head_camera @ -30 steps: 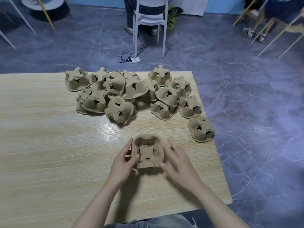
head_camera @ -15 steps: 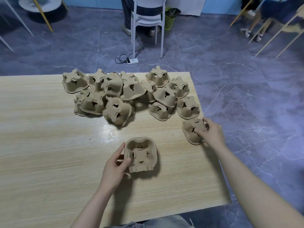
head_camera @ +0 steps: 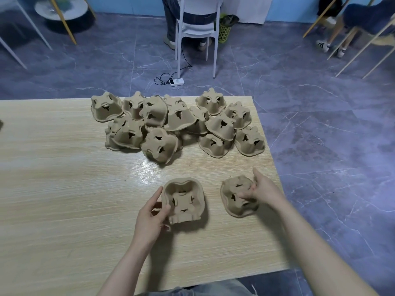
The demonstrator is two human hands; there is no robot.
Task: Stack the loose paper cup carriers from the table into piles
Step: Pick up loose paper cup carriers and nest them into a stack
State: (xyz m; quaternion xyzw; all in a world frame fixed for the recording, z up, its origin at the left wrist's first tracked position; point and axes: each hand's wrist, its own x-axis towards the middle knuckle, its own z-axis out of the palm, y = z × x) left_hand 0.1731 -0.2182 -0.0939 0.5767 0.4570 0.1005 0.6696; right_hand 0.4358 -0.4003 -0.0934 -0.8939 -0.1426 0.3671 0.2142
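A brown pulp cup carrier (head_camera: 183,200) lies open side up on the wooden table (head_camera: 53,189), near the front. My left hand (head_camera: 152,216) grips its left rim. To its right a second carrier (head_camera: 234,198) is tilted, underside facing me, and my right hand (head_camera: 264,189) pinches it from the right side. Several loose carriers (head_camera: 171,122) lie upside down in a heap at the far side of the table.
The table's right edge (head_camera: 275,174) runs just beside my right hand, with grey tiled floor beyond. A person sits on a white chair (head_camera: 196,28) behind the table, a power strip (head_camera: 176,82) on the floor. More chair legs stand at the far right.
My right hand took a carrier from the right edge of the table and has drawn it toward me, tilted. My left hand stays on the open carrier.
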